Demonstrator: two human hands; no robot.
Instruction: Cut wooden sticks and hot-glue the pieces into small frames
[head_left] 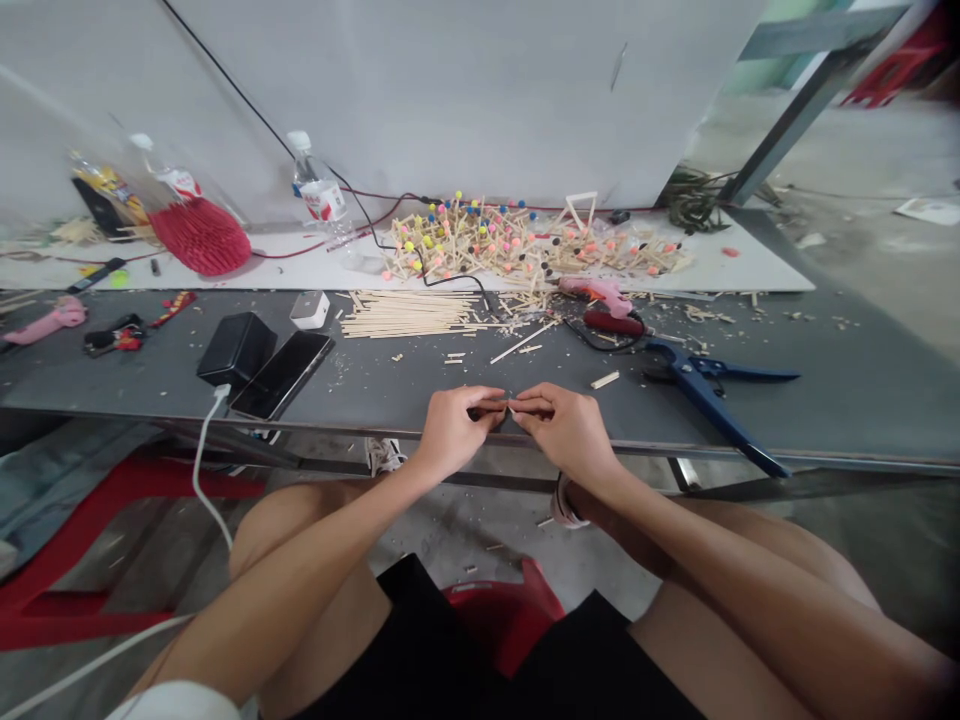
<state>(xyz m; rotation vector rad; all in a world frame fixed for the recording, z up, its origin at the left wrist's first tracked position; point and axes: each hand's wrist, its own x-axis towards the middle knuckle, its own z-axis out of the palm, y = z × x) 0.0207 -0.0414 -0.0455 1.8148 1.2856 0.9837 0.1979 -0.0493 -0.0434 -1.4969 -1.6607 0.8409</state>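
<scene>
My left hand (459,425) and my right hand (559,425) meet fingertip to fingertip over the table's front edge, both closed in a pinch. A tiny pale bit, seemingly a short piece of wooden stick (511,407), shows at the right fingertips. Whatever the left fingers pinch is hidden. Just beyond the hands lie short cut stick pieces (454,358) and one longer thin stick (523,342). To the right of my right hand is a small bundle of short sticks (604,380), then blue-handled cutters (705,395).
Behind the hands lie a row of wooden sticks (412,313), a heap of sticks with coloured balls (480,240) and a pink glue gun (598,293). A phone (283,375), black box (237,348) and plastic bottle (319,190) are leftward. A red stool (82,550) stands below left.
</scene>
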